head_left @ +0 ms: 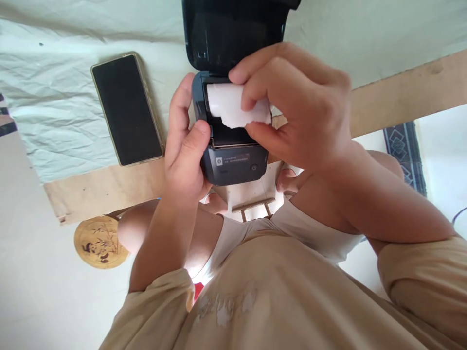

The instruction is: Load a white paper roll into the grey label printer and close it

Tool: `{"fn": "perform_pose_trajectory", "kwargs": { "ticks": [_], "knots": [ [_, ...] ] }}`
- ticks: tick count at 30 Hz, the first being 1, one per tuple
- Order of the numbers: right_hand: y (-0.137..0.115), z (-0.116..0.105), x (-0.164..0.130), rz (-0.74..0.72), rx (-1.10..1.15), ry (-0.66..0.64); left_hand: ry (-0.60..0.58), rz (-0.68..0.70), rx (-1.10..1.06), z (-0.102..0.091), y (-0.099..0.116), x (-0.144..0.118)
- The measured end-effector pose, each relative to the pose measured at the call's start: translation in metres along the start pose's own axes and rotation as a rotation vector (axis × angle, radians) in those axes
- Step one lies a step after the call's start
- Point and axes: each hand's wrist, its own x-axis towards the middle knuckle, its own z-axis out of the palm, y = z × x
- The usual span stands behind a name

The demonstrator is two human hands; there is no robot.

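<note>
1. Dark grey plastic forms the small printer [233,163], held near the centre of the view with its lid [226,34] swung open toward 12 o'clock.
2. White paper roll [228,104] sits in the open bay of the printer, just below the lid hinge; its loose torn edge hangs toward 6 o'clock.
3. Right hand [299,107] enters from 4 o'clock; thumb and curled fingers pinch the right end of the paper roll, covering part of it.
4. Left hand [184,150] enters from 7 o'clock and is wrapped around the left side of the printer, thumb pressed on the front rim of the bay and fingers curled up the side wall.
5. Front panel of the printer faces 6 o'clock and carries a small label and a round button [254,167].
6. Black phone [126,109] in a pale case lies screen-up at 10 o'clock of the printer, apart from it, on a wrinkled white cloth [54,97].
7. Brown wooden board [109,187] runs under the cloth's edge, from 8 o'clock up to 2 o'clock.
8. Round yellowish disc [100,242] with a dark drawing lies at 8 o'clock, below the board.
9. Beige shirt [273,301] fills the view at 6 o'clock.
</note>
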Motion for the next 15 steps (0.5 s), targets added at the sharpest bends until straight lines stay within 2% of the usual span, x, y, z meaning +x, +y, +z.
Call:
{"fn": "perform_pose_trajectory", "kwargs": {
  "ticks": [6, 8, 12, 15],
  "knots": [
    [-0.005, 0.000, -0.003, -0.048, -0.088, 0.140, 0.008, 0.003, -0.003, 0.001, 0.001, -0.001],
    [-0.010, -0.001, -0.008, -0.107, -0.052, 0.104, 0.006, 0.005, 0.013, -0.003, -0.001, 0.000],
    [-0.015, -0.001, -0.015, -0.217, -0.068, -0.047, -0.017, 0.016, 0.061, -0.010, -0.004, 0.001],
    [-0.010, -0.005, -0.015, -0.228, 0.027, 0.049, -0.034, 0.005, 0.074, -0.011, -0.005, 0.002]
  ]
}}
